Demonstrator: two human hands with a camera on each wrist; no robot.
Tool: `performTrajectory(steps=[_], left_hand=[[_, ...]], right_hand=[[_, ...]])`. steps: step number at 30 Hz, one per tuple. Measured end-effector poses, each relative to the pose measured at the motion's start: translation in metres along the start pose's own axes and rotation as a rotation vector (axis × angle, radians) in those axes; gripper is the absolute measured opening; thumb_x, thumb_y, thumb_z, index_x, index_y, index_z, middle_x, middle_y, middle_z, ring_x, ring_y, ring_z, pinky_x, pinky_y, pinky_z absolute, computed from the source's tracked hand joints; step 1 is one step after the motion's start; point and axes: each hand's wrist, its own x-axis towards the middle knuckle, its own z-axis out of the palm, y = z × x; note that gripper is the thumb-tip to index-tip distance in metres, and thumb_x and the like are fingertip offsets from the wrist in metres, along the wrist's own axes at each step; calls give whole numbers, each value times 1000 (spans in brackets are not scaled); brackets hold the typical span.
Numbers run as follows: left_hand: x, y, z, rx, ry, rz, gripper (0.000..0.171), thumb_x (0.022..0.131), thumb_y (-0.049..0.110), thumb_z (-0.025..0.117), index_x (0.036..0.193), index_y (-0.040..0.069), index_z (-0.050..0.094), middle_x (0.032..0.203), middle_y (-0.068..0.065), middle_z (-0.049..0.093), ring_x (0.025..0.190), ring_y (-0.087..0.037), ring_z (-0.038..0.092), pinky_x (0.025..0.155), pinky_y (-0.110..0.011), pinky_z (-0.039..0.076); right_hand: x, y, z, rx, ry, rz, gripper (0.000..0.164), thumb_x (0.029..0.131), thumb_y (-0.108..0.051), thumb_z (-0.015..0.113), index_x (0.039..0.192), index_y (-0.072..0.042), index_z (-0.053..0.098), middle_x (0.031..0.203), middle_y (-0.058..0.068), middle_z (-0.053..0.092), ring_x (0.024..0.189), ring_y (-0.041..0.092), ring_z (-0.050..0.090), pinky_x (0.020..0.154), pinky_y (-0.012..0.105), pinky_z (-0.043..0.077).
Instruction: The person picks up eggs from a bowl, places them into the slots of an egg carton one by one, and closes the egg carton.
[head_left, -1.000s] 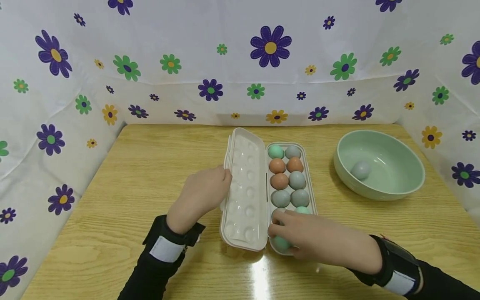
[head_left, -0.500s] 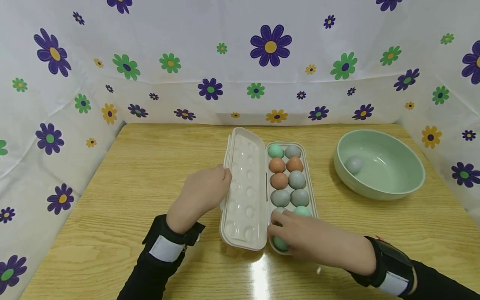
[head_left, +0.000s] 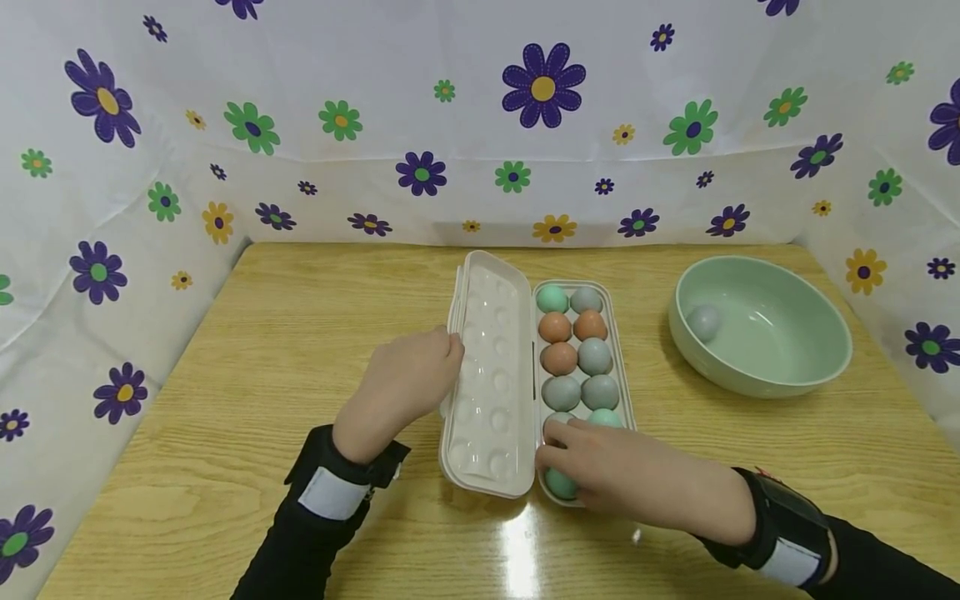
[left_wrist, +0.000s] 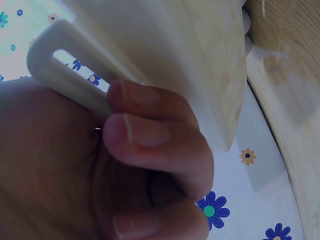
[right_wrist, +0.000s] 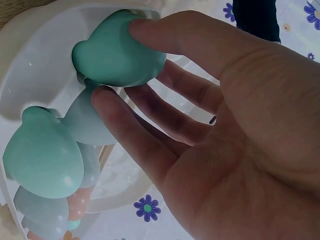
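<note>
A white plastic egg carton lies open on the table, its lid folded out to the left. Grey-blue, brown and mint-green eggs sit in two rows in the base. My left hand holds the lid's outer edge, its fingers curled at a looped latch in the left wrist view. Over the carton's near end, my right hand pinches a green egg between thumb and fingers. Another mint-green egg sits close by in its cup. The right hand hides part of the nearest cups in the head view.
To the right of the carton stands a pale green bowl with one grey-blue egg inside. The wooden table is bordered at the back and sides by a flower-print cloth.
In the bowl, the grey-blue egg has rolled to the left. My right hand has shifted only slightly at the green egg, and my left hand stays on the lid.
</note>
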Motion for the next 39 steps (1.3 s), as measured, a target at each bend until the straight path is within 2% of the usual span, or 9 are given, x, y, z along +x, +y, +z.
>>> performTrajectory(steps=[8,11,19,24,28,33,39], left_hand=[[0,0,-1,2,1,-1,43,106,27,24,85,8,56,68,-6,51,63,-21,55,54,-34,42],[0,0,-1,5,1,3,43,106,27,24,85,8,56,68,-6,52,63,-21,56,54,-34,42],[1,1,-1,12,-10,0,43,107,27,23,86,7,56,68,-6,52,63,-21,56,53,-34,42],[1,1,0,12,-16,-4,44,107,28,23,88,7,56,69,-7,53,63,-21,56,53,-34,42],[1,0,-1,15,-11,-6,44,107,28,23,87,7,57,70,-7,53,65,-21,56,55,-35,42],[0,0,-1,5,-13,-4,43,107,28,24,87,8,56,69,-6,52,63,-21,55,54,-34,42],[0,1,-1,3,-10,-4,43,107,28,24,85,9,56,67,-5,51,63,-21,55,53,-33,41]], right_hand=[[-2,4,-12,21,4,18,47,68,-1,83,105,-19,61,102,-6,55,85,10,54,75,23,48],[-6,9,-23,50,4,60,45,73,-2,83,107,-19,59,102,-6,54,82,10,53,70,23,48],[-23,35,-55,52,39,138,39,83,-11,81,116,-14,60,107,-3,54,90,12,55,77,30,51],[-30,59,-68,42,44,235,38,83,-10,80,116,-15,62,110,0,57,91,13,59,77,33,53],[-35,84,-78,65,25,348,33,86,-11,77,117,-14,63,111,1,58,86,13,59,74,32,52],[-44,124,-93,102,4,462,29,89,-10,72,117,-9,63,114,6,62,93,19,61,76,37,53],[-55,168,-101,169,5,562,33,88,-9,73,118,0,61,114,13,64,95,26,62,75,40,56]])
